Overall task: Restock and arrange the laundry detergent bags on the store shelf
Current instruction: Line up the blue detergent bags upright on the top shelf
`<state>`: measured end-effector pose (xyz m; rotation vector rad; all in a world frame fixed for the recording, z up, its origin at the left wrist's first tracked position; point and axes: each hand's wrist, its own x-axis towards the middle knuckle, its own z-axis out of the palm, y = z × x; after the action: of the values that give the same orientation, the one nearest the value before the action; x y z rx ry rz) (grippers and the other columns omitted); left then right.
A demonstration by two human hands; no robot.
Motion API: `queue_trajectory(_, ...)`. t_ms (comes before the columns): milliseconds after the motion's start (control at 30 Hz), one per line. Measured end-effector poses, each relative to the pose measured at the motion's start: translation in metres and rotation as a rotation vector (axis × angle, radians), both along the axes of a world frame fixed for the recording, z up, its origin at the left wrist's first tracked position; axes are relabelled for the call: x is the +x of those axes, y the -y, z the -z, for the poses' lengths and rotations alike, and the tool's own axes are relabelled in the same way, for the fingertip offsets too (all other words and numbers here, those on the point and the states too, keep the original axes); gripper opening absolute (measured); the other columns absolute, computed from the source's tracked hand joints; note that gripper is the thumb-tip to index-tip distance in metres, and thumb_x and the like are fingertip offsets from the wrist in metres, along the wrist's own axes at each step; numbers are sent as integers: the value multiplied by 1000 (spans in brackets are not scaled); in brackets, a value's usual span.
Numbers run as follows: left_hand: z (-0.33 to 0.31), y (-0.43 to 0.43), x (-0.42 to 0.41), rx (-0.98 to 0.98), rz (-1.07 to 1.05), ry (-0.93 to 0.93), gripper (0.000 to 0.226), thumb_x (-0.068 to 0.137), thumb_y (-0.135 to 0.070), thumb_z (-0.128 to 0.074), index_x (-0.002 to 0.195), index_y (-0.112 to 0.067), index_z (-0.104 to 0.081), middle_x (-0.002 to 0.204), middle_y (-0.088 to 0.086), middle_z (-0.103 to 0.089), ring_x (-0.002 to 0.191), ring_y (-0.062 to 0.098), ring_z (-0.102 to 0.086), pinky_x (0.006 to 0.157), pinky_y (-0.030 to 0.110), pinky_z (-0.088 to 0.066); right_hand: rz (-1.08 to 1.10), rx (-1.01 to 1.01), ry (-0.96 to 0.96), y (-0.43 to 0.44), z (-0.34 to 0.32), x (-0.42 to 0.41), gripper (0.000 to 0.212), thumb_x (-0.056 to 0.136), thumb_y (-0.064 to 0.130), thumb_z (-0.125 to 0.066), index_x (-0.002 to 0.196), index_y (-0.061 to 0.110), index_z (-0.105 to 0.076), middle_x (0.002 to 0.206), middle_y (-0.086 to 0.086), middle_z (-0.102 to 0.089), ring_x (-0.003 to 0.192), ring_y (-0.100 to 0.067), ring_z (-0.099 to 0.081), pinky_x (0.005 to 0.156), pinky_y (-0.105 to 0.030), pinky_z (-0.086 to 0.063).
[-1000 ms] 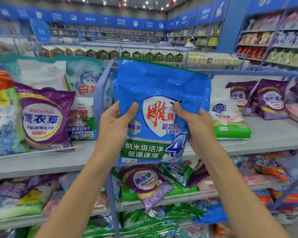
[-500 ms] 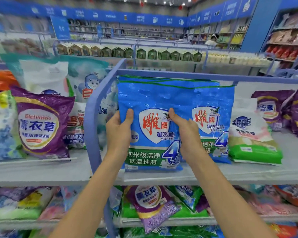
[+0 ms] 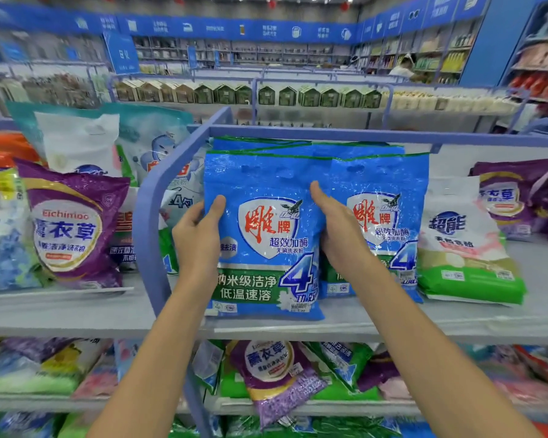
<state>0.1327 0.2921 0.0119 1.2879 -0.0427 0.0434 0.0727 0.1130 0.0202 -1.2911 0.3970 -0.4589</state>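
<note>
Blue bag set upright on the shelf, both hands on its edges

Nearest, the left hand (image 3: 200,235) pinches the bag's 9 o'clock edge, thumb on the front; the right hand (image 3: 339,235) clasps its 3 o'clock edge. The blue detergent bag (image 3: 266,248), in the air a second ago, now stands with its bottom on the grey shelf (image 3: 76,314), just inside the blue divider rail (image 3: 146,222). At its 3 o'clock a matching blue bag (image 3: 383,222) stands touching it, partly behind. Placing looks nearly done; letting go and squaring the row likely remain.
</note>
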Motion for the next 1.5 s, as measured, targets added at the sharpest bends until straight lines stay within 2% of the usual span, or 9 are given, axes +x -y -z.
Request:
queue_trajectory(67, 1, -6, -9, 80, 59, 44, 19, 94, -30, -71, 112, -24, -66, 103, -7, -76, 71, -1, -71, 55, 19, -56, 8, -227, -43, -8, 9, -28, 27, 86, 53, -77, 90, 31, -62, 96, 10, -74, 91, -8, -71, 84, -29, -56)
queue_trajectory(133, 9, -18, -21, 272, 164, 75, 48, 85, -28, -81, 125, -27, -54, 108, -15, -71, 74, -7, -70, 58, 14, -53, -49, -418, -109, -22, 27, -61, 24, 87, 39, -80, 100, 39, -59, 91, 26, -72, 85, 8, -68, 78, -19, -54)
queue_trajectory(300, 36, -36, -32, 658, 373, 81, 100, 65, -13, -95, 130, -40, -24, 109, -30, -54, 93, -11, -55, 77, 18, -43, -113, -743, -302, -45, 69, -81, 78, 72, 39, -89, 131, 46, -40, 119, 26, -66, 106, 3, -63, 90, -27, -51)
queue_trajectory(400, 42, -39, -33, 736, 362, 62, 85, 68, -19, -94, 131, -29, -38, 108, -27, -59, 97, -2, -61, 73, 20, -44, -69, -746, -280, -46, 77, -74, 77, 74, 30, -89, 133, 40, -41, 118, 23, -66, 104, 4, -62, 81, -17, -46)
queue_trajectory(500, 47, -38, -35, 721, 313, 84, 72, 74, -17, -90, 127, -31, -44, 103, -27, -62, 82, -18, -56, 64, 8, -39, -77, -773, -272, -45, 79, -66, 70, 77, 28, -88, 130, 37, -43, 114, 23, -68, 100, 6, -63, 77, -10, -43)
queue_trajectory(700, 55, -39, -37, 768, 268, 100, 65, 75, -29, -90, 126, -32, -50, 104, -25, -65, 91, -11, -58, 70, 17, -43, -17, -849, -302, -43, 83, -61, 83, 70, 43, -89, 138, 37, -43, 125, 13, -57, 116, -11, -57, 99, -41, -50)
queue_trajectory(833, 56, -39, -38, 809, 239, 105, 64, 73, -39, -89, 124, -35, -50, 104, -28, -65, 98, 5, -63, 78, 33, -47, -25, -807, -252, -41, 83, -61, 79, 70, 34, -89, 135, 37, -45, 123, 22, -62, 111, -2, -61, 94, -33, -51)
queue_trajectory(967, 58, -39, -37, 811, 225, 108, 64, 74, -38, -88, 125, -37, -49, 102, -29, -65, 90, -7, -58, 73, 27, -45, -49, -765, -278, -37, 83, -57, 73, 68, 27, -90, 129, 41, -52, 106, 25, -72, 98, 3, -67, 89, -32, -54)
queue_trajectory(1500, 65, -38, -39, 759, 214, 156, 53, 82, -30, -83, 120, -36, -46, 104, -26, -60, 100, 8, -58, 68, 19, -40, 60, -764, -356, -47, 84, -63, 53, 70, 35, -92, 111, 38, -60, 87, 24, -73, 82, 16, -63, 69, -9, -42)
